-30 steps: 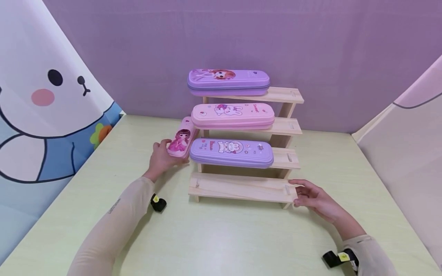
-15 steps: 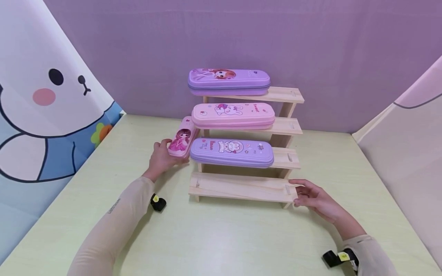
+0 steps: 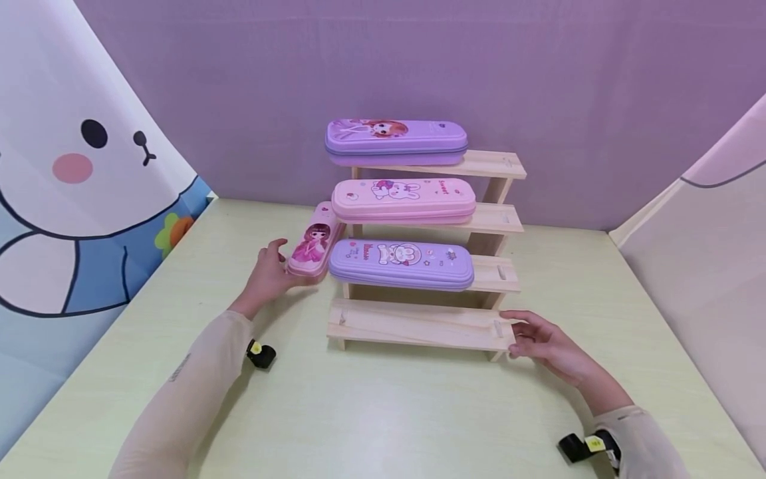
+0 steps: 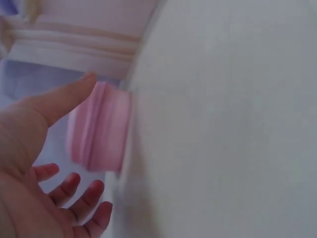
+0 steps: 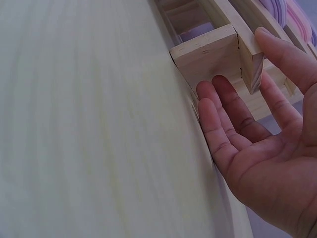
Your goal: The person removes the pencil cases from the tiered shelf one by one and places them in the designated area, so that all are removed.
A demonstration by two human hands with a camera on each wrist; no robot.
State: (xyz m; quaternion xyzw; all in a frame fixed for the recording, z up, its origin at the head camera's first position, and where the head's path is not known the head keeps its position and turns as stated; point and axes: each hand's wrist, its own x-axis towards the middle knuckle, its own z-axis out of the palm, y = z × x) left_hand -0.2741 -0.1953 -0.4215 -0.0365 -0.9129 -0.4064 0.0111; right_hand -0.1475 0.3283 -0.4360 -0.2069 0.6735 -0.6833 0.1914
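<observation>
My left hand [image 3: 267, 274] is beside a pink pencil case [image 3: 311, 243] with a doll print, which stands on the table left of the wooden stepped rack [image 3: 419, 324]. Its fingers are loose and spread; in the left wrist view the thumb is near the case's end and the other fingers are apart from it. My right hand [image 3: 553, 349] holds the right end of the rack's lowest step, thumb at the front edge and index finger at the back edge. Its other fingers hang below the board in the right wrist view.
On the upper steps lie a purple doll-print pencil case [image 3: 396, 143], a pink rabbit case [image 3: 403, 201] and a lavender case [image 3: 401, 265]. A purple cloth [image 3: 568, 100] hangs behind the table [image 3: 383, 412]. Printed cloth [image 3: 72, 219] borders the left side.
My left hand has let go of the pink doll-print pencil case and drawn back slightly to the left. The right hand stays at the rack.
</observation>
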